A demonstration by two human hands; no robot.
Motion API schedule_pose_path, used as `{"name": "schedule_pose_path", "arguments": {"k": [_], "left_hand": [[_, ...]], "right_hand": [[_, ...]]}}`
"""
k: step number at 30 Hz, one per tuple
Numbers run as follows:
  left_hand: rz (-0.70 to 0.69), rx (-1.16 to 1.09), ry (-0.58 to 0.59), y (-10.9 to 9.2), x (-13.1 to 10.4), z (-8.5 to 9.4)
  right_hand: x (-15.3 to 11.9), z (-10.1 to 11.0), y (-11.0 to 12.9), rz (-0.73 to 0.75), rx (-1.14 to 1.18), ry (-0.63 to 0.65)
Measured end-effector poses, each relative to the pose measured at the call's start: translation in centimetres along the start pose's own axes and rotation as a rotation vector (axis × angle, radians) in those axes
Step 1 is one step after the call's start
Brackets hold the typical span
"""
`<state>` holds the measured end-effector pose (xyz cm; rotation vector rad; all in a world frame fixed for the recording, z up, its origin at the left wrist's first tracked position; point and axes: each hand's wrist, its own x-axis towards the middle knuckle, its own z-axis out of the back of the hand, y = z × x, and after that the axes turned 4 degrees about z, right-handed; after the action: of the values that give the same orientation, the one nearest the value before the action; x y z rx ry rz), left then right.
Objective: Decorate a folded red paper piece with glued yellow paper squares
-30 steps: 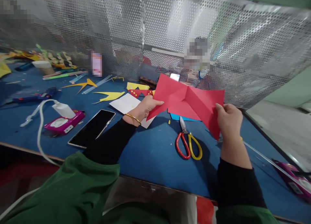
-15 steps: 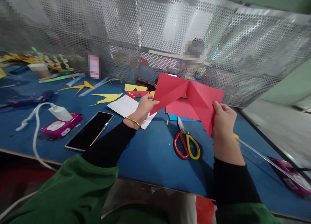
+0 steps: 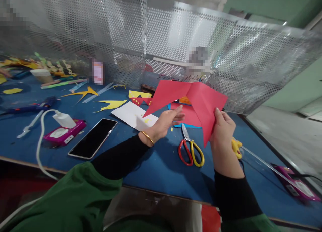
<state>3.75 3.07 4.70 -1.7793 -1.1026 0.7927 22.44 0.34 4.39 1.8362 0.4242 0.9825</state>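
Observation:
A creased piece of red paper (image 3: 201, 99), cut with pointed ends, hangs in the air above the table. Its right end is pinched between the thumb and fingers of my right hand (image 3: 223, 128). Below the left part of this paper is my left hand (image 3: 167, 123), its fingers stretched out and apart from the sheet. Under the raised paper lie another red sheet (image 3: 184, 116) and a blue sheet (image 3: 191, 126). Scissors with one red and one yellow handle (image 3: 189, 148) rest on the table between my forearms. White paper (image 3: 134, 116) lies left of my left hand.
The blue table (image 3: 151, 168) holds a black phone (image 3: 93, 138), a purple device with a white plug (image 3: 65, 133), yellow cutouts (image 3: 110, 104), a red and yellow mask shape (image 3: 141, 99) and a yellow glue gun (image 3: 236, 148). Perforated metal (image 3: 166, 34) stands behind.
My left hand has let go of the red paper's left part and moved right, below it, fingers extended. The paper has shifted slightly left with my right hand.

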Motion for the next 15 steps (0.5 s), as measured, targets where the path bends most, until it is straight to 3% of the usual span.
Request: {"name": "schedule_pose_path", "arguments": {"k": [5, 9, 12, 15], "left_hand": [[-0.063, -0.261, 0.015, -0.9, 0.2, -0.9], [-0.029, -0.254, -0.117, -1.1, -0.9, -1.3], [0.013, -0.104, -0.214, -1.2, -2.1, -0.7], [0.057, -0.010, -0.203, -1.6, -3.2, 0.8]], "right_hand": [[-3.7, -0.4, 0.7, -0.048, 0.003, -0.032], [-7.8, 0.2, 0.9, -0.154, -0.016, 0.028], [-10.8, 1.6, 1.3, -0.246, -0.037, 0.182], [-12.8, 3.9, 2.0, -0.349, -0.107, 0.461]]}}
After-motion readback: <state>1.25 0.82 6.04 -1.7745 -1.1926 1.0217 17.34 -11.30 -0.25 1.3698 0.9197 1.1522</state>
